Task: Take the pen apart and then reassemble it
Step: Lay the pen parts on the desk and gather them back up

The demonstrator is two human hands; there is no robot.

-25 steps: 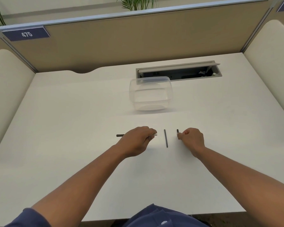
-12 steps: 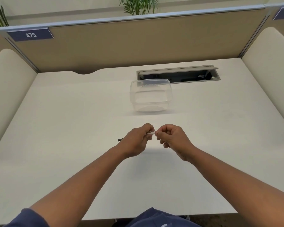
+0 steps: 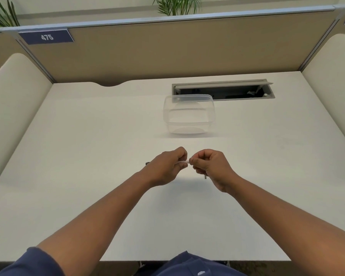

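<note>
Left hand [image 3: 167, 166] pinched on pen barrel [image 3: 183, 161], right hand [image 3: 209, 166] closed at its open end, above white desk [image 3: 88, 156]. Light, stiff, slippery; best gripped mid-barrel. Beyond, clear plastic container [image 3: 188, 114].
</note>
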